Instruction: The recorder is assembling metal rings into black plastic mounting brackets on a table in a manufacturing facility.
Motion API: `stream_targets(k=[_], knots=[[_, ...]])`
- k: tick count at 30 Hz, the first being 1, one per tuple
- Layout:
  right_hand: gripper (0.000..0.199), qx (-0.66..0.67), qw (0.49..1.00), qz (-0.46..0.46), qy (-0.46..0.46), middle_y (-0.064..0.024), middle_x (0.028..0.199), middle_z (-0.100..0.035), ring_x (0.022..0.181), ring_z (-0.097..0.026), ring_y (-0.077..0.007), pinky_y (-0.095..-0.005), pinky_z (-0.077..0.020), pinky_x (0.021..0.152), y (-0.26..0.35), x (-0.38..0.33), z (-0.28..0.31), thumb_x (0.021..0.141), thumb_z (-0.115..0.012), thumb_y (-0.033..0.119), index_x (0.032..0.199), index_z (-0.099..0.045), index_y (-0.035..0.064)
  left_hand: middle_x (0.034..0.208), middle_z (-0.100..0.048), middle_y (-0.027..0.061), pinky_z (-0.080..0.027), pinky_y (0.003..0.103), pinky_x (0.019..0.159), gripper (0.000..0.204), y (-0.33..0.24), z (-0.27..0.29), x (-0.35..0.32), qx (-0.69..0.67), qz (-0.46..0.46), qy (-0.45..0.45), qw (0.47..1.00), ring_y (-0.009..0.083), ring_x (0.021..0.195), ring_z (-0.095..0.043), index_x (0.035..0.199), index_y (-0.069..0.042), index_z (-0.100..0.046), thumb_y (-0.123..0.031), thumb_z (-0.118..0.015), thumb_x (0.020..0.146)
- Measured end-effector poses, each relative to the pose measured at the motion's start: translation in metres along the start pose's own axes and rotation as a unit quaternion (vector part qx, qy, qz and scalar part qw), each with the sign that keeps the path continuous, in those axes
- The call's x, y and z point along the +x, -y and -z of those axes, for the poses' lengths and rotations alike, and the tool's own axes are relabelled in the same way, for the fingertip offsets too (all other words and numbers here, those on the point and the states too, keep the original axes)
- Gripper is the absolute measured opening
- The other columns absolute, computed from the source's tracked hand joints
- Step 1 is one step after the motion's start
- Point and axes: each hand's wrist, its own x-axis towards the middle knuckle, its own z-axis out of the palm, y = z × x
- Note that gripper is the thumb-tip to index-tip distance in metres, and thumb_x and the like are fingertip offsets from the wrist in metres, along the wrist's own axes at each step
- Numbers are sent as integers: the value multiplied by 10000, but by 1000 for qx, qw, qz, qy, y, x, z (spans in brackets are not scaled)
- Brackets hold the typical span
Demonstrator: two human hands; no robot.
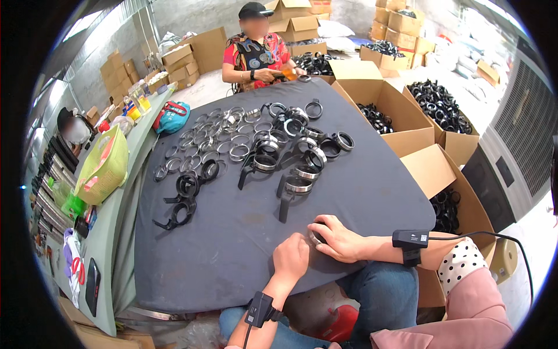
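Observation:
At the near edge of the dark cloth-covered table, my right hand [342,239] has its thumb and fingers around a metal-banded ring [317,234]. Close beside it, my left hand [290,256] is closed with its knuckles up; whatever its fingers hold is hidden. Ahead of my hands lie black plastic rings with handles, some with shiny bands, such as one banded ring [298,185]. Two groups of plain black handled rings [183,212] sit further left. Behind them, several loose silver metal rings [232,125] are spread over the table.
Across the table [232,256] a person [256,52] in a patterned top handles something orange. Open cardboard boxes [378,93] of black parts stand along the right side. A green side bench [119,232] on the left holds a yellow-green basket [103,166] and red scissors [78,267].

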Motion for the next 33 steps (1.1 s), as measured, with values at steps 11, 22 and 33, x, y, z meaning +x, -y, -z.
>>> stream_targets(k=[11, 22, 33], knots=[[582, -40, 999, 4, -19, -243, 1308, -394, 1190, -406, -419, -501, -350, 1019, 2, 1, -4, 893, -594, 212, 1377, -365, -16, 803, -652, 200, -490, 502, 658, 182, -1, 0, 1, -7, -2, -14, 1000, 421, 746, -626, 863, -30, -602, -180, -500, 874], [612, -55, 998, -9, -29, -253, 1319, -384, 1200, -403, -422, -504, -346, 1027, 5, -1, -1, 894, -597, 216, 1389, -345, -41, 753, -627, 231, -488, 476, 639, 201, -2, 2, 1, -4, -4, -25, 1000, 432, 723, -619, 865, 3, -623, -135, -478, 871], [622, -64, 998, -16, -21, -258, 1316, -396, 1207, -407, -426, -510, -351, 1021, 9, -2, -2, 888, -611, 232, 1388, -357, -36, 779, -649, 204, -492, 505, 644, 187, 0, -2, -1, 1, 3, -24, 1000, 425, 726, -623, 825, -33, -610, -178, -502, 869]])
